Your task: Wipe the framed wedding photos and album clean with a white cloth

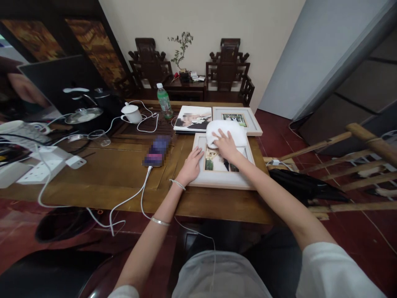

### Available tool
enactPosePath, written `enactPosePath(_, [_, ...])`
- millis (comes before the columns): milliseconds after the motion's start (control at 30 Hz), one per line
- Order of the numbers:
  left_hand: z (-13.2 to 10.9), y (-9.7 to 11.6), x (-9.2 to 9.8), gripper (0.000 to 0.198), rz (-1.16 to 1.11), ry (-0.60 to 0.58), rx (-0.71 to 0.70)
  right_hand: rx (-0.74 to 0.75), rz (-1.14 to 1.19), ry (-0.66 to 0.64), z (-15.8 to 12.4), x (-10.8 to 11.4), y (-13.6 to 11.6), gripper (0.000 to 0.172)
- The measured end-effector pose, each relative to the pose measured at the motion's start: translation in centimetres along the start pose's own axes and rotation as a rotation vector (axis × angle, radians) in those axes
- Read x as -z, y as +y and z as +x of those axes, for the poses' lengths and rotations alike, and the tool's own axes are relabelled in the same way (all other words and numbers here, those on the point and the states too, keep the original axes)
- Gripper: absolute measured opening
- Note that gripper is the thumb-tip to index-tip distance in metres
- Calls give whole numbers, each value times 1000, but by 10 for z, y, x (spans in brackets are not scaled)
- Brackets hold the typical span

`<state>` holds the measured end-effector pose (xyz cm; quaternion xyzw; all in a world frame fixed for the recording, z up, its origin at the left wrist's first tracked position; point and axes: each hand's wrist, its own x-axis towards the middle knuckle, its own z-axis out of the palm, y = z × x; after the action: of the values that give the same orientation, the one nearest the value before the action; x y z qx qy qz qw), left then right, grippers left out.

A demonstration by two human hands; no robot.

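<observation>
A light wooden picture frame (221,181) with a wide white mat and a photo in its middle lies flat on the table near the front right. My left hand (190,167) rests on the frame's left edge with its fingers stretched out. A folded white cloth (237,131) covers the upper part of this frame. My right hand (226,145) presses on the cloth with spread fingers and holds it against the frame; its palm and thumb are partly hidden. Behind lie a second picture frame (252,120) and a white-topped photo print or album (186,111).
A phone (156,151) with a charging cable lies left of the frame. Farther left are a green-labelled bottle (165,101), a lidded white cup (131,114), a clear cup (101,138), a power strip (46,167) and loose cables. A bamboo rack (369,145) stands right.
</observation>
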<state>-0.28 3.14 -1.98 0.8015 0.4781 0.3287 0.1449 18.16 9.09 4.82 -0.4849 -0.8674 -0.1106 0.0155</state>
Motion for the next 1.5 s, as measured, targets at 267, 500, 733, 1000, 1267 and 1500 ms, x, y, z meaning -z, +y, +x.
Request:
enactPosePath(267, [-1, 1, -2, 57, -40, 41, 23, -150, -66, -61, -59, 8, 69, 50])
enactPosePath(500, [-2, 1, -3, 56, -33, 58, 13, -63, -25, -116, -125, 19, 41, 48])
enactPosePath(733, [-2, 3, 0, 55, -31, 20, 28, 32, 92, -249, -169, 58, 2, 53])
enactPosePath(1000, [-2, -2, 0, 56, -28, 27, -19, 111, 216, -159, -152, 41, -26, 59])
enactPosePath(1267, [-1, 0, 3, 54, -2, -19, 13, 28, 64, 55, -75, 10, 31, 59])
enactPosePath(1500, [-1, -5, 3, 55, -25, 11, -50, -4, -29, -49, -40, 2, 35, 53])
